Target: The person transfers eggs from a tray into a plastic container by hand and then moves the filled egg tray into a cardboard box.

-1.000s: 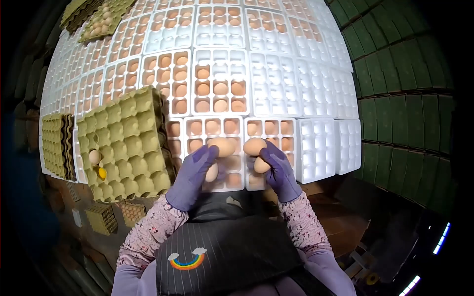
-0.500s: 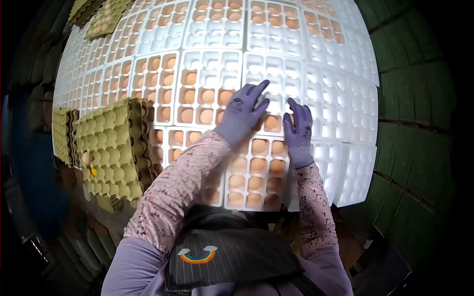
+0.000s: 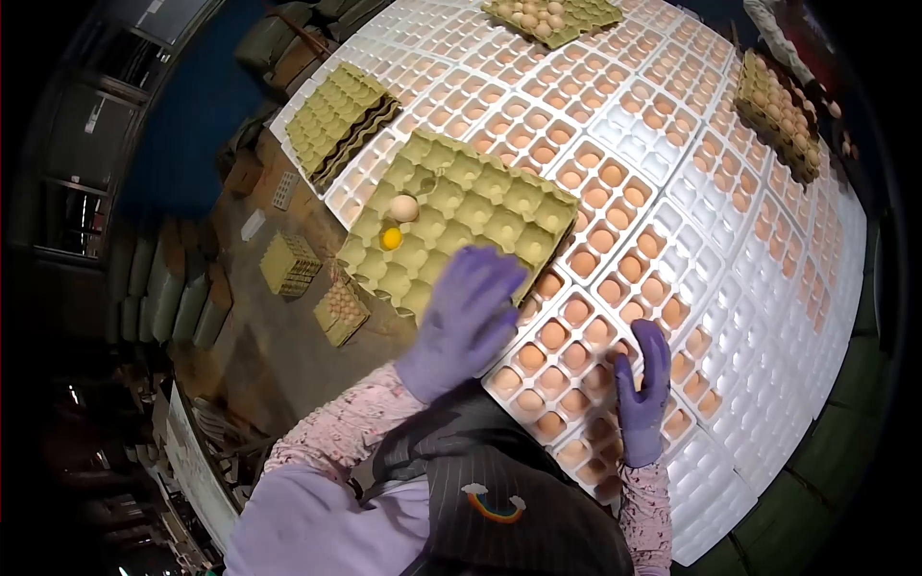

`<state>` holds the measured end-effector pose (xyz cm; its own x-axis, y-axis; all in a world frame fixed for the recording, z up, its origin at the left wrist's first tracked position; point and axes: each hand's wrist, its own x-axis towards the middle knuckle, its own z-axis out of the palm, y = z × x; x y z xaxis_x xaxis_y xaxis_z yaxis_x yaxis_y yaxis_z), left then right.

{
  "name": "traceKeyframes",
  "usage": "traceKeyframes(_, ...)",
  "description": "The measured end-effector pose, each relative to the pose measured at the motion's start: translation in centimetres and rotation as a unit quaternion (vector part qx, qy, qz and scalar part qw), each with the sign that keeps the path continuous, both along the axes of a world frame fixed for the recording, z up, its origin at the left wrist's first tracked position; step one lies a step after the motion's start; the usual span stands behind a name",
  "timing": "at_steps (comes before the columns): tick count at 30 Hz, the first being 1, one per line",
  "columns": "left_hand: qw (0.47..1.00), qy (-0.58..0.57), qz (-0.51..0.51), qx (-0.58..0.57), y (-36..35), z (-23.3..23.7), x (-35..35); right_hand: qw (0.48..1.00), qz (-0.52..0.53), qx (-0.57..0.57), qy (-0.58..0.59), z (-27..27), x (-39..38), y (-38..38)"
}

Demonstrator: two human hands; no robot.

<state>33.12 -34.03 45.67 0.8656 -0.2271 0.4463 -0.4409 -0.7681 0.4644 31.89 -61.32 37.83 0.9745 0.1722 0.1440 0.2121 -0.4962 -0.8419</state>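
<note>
My left hand (image 3: 468,312), in a purple glove, is over the near edge of a stack of yellowish pulp egg trays (image 3: 461,221). Its fingers are outstretched and slightly blurred, with no egg visible in them. One brown egg (image 3: 404,208) and a bright yellow yolk (image 3: 391,238) sit in cups of the top tray. Over a white plastic egg tray (image 3: 541,384) filled with brown eggs is my right hand (image 3: 645,398), also gloved. Its thumb and forefinger are apart, close to an egg (image 3: 623,351); the other fingers are partly hidden.
White trays, some filled with eggs, cover the table. More pulp trays (image 3: 338,120) stand at the left, with egg-laden ones (image 3: 543,17) at the back. At the far right, another person's sleeve (image 3: 776,38) shows near a loaded tray (image 3: 780,110). Stacked trays (image 3: 290,264) stand on the floor.
The view has swung to the left. My left hand has left the white trays and reached the pulp tray stack. My right hand is now over filled cups.
</note>
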Motion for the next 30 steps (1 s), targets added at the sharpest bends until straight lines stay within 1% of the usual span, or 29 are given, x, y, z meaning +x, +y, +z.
traceKeyframes(1,0.993,-0.014,0.108,0.051,3.9,0.0,0.0,0.999,0.039,-0.018,-0.028,1.1,1.0,2.7)
traceKeyframes(2,0.983,-0.006,0.185,0.021,8.2,-0.6,0.5,0.995,0.075,-0.036,-0.055,2.0,2.0,5.5)
traceKeyframes(4,0.943,0.056,0.325,0.038,16.2,-3.3,0.5,0.993,0.077,-0.061,-0.068,2.5,3.8,10.4)
traceKeyframes(5,0.945,0.054,0.321,0.027,19.5,-4.7,0.6,0.992,0.076,-0.068,-0.068,2.5,4.3,12.7)
traceKeyframes(6,0.936,0.152,0.316,-0.011,22.2,-5.8,0.8,0.992,0.077,-0.077,-0.067,2.7,4.9,15.0)
traceKeyframes(7,0.917,0.251,0.306,-0.047,24.4,-7.1,0.9,0.986,0.107,-0.094,-0.090,3.5,5.6,17.4)
traceKeyframes(8,0.918,0.253,0.299,-0.057,25.1,-7.5,1.1,0.978,0.136,-0.111,-0.110,4.4,6.3,19.9)
traceKeyframes(9,0.904,0.314,0.257,-0.135,25.2,-7.6,1.1,0.973,0.168,-0.107,-0.119,5.1,7.1,22.6)
traceKeyframes(10,0.878,0.374,0.211,-0.210,25.3,-7.4,1.3,0.971,0.180,-0.105,-0.118,5.3,8.1,25.1)
traceKeyframes(11,0.816,0.455,0.146,-0.325,25.3,-6.9,1.9,0.971,0.164,-0.126,-0.122,5.1,8.9,27.0)
traceKeyframes(12,0.811,0.460,0.137,-0.333,25.3,-7.0,1.9,0.969,0.150,-0.147,-0.127,4.8,9.4,28.4)
traceKeyframes(13,0.821,0.439,0.148,-0.333,25.4,-7.1,1.7,0.968,0.146,-0.160,-0.125,4.7,9.5,28.9)
traceKeyframes(14,0.831,0.417,0.159,-0.333,25.5,-7.4,1.5,0.973,0.074,-0.180,-0.126,4.8,9.3,28.9)
traceKeyframes(15,0.853,0.384,0.156,-0.317,25.7,-8.0,1.3,0.971,0.005,-0.199,-0.129,4.7,9.1,28.7)
traceKeyframes(17,0.844,0.374,0.148,-0.354,25.6,-9.2,1.3,0.962,0.026,-0.204,-0.177,4.8,9.0,28.5)
traceKeyframes(18,0.839,0.367,0.143,-0.376,25.5,-9.6,1.0,0.978,0.018,-0.172,-0.113,5.1,8.7,28.8)
traceKeyframes(19,0.835,0.372,0.139,-0.382,25.4,-9.9,0.9,0.961,0.088,-0.198,-0.173,5.7,8.6,29.3)
traceKeyframes(20,0.862,0.348,0.131,-0.344,25.4,-10.1,1.0,0.934,0.160,-0.219,-0.234,7.1,9.3,30.8)
traceKeyframes(21,0.889,0.318,0.126,-0.304,25.3,-10.2,1.3,0.929,0.168,-0.249,-0.217,6.7,9.9,31.7)
traceKeyframes(22,0.890,0.311,0.131,-0.308,25.0,-10.7,1.4,0.926,0.174,-0.249,-0.224,6.5,10.2,31.9)
traceKeyframes(24,0.898,0.303,0.143,-0.285,24.8,-11.3,1.3,0.951,0.173,-0.242,-0.088,6.1,11.7,32.8)
traceKeyframes(25,0.906,0.295,0.160,-0.258,24.6,-10.9,1.4,0.958,0.154,-0.218,-0.100,5.7,12.5,31.8)
traceKeyframes(26,0.911,0.290,0.181,-0.229,24.3,-10.4,1.4,0.994,0.078,0.014,0.077,5.9,12.4,31.5)
traceKeyframes(27,0.917,0.267,0.196,-0.221,23.7,-11.1,1.3,0.989,0.006,0.137,0.062,5.0,13.8,30.7)
traceKeyframes(28,0.924,0.243,0.208,-0.209,23.6,-11.9,1.4,0.952,-0.110,0.273,0.077,8.4,13.7,31.8)
traceKeyframes(29,0.909,0.271,0.208,-0.239,23.9,-11.2,1.4,0.909,-0.164,0.382,0.028,6.9,16.5,30.0)
traceKeyframes(30,0.892,0.300,0.198,-0.273,23.8,-10.6,1.5,0.847,-0.227,0.480,-0.019,5.3,19.2,28.2)
